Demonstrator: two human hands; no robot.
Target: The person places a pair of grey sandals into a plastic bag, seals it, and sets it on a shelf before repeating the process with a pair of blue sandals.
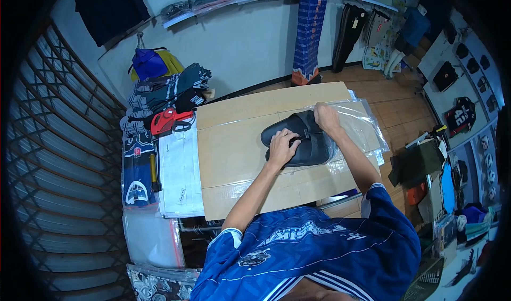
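Observation:
A pair of black slide sandals (307, 151) lies side by side on a sheet of cardboard (229, 157), toes to the left. Clear plastic (363, 124) spreads over the cardboard at their right and shows around the heel of the nearer sandal. My left hand (283, 147) is on the sandals, its fingers bent over them near the straps. At the far sandal's right end, my right hand (326, 117) is closed with its fingers pressed together. Whether it pinches the sandal or the plastic cannot be made out.
Left of the cardboard lie a red tape dispenser (169, 121), white printed sheets (180, 168) and a yellow-handled tool (154, 170). Folded clothes (167, 96) are stacked behind them. A metal folding gate (64, 168) stands far left; a blue patterned pillar (308, 35) rises at the back.

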